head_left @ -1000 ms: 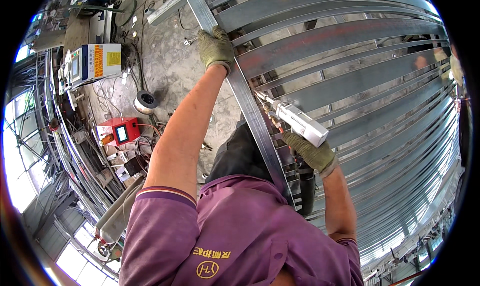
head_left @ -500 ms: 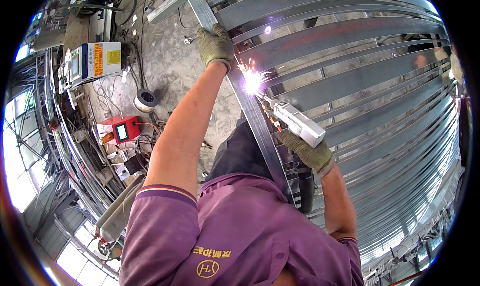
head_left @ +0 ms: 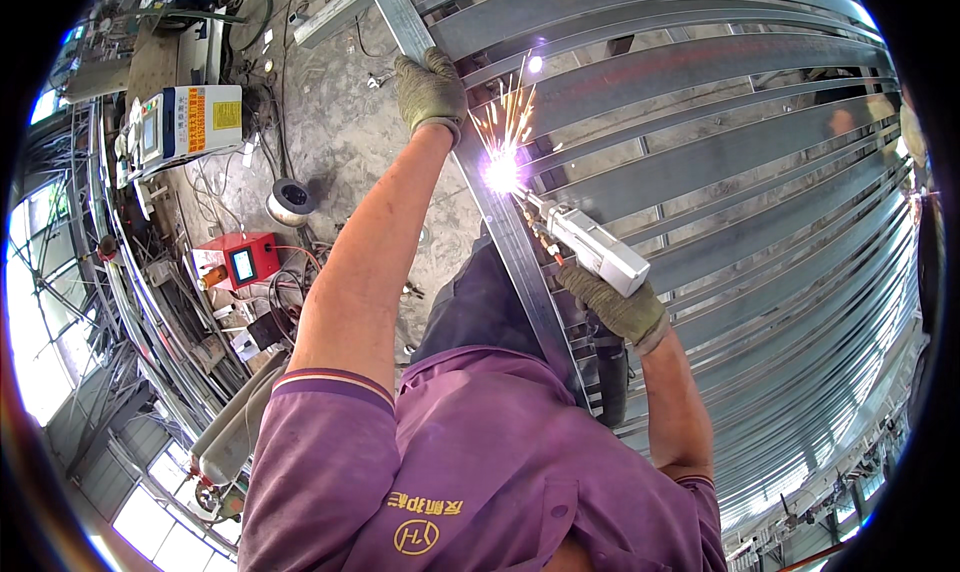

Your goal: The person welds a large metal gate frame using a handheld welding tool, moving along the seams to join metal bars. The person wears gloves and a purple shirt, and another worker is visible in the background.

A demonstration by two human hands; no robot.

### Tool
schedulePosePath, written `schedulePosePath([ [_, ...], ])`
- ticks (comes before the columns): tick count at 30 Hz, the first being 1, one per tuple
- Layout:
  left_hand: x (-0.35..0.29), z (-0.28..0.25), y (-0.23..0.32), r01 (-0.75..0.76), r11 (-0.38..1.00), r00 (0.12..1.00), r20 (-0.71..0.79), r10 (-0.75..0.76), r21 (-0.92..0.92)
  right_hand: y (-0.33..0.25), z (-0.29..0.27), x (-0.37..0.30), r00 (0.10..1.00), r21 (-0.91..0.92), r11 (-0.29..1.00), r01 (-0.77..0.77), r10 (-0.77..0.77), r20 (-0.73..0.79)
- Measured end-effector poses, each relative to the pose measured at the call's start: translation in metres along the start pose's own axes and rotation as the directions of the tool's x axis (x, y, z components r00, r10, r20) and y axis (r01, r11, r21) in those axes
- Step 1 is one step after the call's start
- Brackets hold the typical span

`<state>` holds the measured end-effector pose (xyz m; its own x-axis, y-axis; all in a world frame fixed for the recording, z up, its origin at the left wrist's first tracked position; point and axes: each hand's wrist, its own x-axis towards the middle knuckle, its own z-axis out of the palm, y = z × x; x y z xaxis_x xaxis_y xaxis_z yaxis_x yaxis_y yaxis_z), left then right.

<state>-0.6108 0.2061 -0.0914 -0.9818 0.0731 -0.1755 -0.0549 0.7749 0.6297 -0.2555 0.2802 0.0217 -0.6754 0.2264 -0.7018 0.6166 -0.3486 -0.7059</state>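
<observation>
In a green-grey work glove, my right hand (head_left: 622, 307) is closed round the handle of a silver-white welding gun (head_left: 597, 248). The gun's nozzle points up and left to a glaring white-violet weld spot (head_left: 502, 175) on the grey metal side rail (head_left: 512, 240); sparks fan upward from it. The glare hides the joint itself. Farther up the same rail, my gloved left hand (head_left: 432, 92) grips it, the thumb lying along the top. Flat grey metal slats (head_left: 640, 177) run rightward from the rail.
At left stand a red machine with a small screen (head_left: 240, 262) and a white-and-blue machine (head_left: 190, 124). A wire spool (head_left: 291, 200) and cables lie on the concrete floor (head_left: 345, 122). A gas cylinder (head_left: 235, 432) lies at lower left. Metal lengths are heaped along the left.
Sparks now shoot higher and spread in a taller fan above the weld spot. The glare has shifted very slightly down and left. Both hands keep their places.
</observation>
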Motion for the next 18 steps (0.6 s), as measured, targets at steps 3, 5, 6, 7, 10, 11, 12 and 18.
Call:
schedulePosePath([
  [3,-0.001,-0.001,0.003,-0.008,0.999,1.000,-0.011,0.009,0.031,-0.006,0.000,-0.002,0.998,-0.033,0.998,-0.056,0.056,-0.002],
  [5,0.001,0.001,-0.001,-0.019,0.999,1.000,-0.024,0.020,0.032,-0.009,0.001,-0.003,0.998,-0.041,0.997,-0.067,0.067,-0.003],
  [6,0.003,0.002,-0.003,-0.024,0.999,0.999,-0.032,0.025,0.032,-0.009,0.001,-0.004,0.999,-0.031,0.998,-0.051,0.051,-0.003],
  [7,0.004,0.003,-0.005,-0.023,0.999,0.999,-0.030,0.024,0.030,-0.009,0.001,-0.005,0.999,-0.021,0.999,-0.034,0.034,-0.003],
  [10,0.004,0.004,-0.006,-0.026,0.999,0.999,-0.020,0.026,0.021,-0.012,0.002,-0.005,0.998,-0.021,0.998,-0.063,0.063,0.001],
  [11,0.003,0.002,-0.004,-0.028,0.999,0.999,-0.017,0.028,0.017,-0.012,0.002,-0.005,0.998,-0.031,0.998,-0.058,0.058,0.004],
  [12,0.001,0.001,-0.002,-0.030,0.999,0.999,-0.013,0.030,0.012,-0.012,0.001,-0.006,0.999,-0.041,0.998,-0.053,0.053,0.006],
  [18,-0.002,-0.004,0.004,-0.021,1.000,1.000,-0.011,0.021,-0.007,-0.005,0.001,-0.005,1.000,-0.001,1.000,0.000,0.000,0.017],
])
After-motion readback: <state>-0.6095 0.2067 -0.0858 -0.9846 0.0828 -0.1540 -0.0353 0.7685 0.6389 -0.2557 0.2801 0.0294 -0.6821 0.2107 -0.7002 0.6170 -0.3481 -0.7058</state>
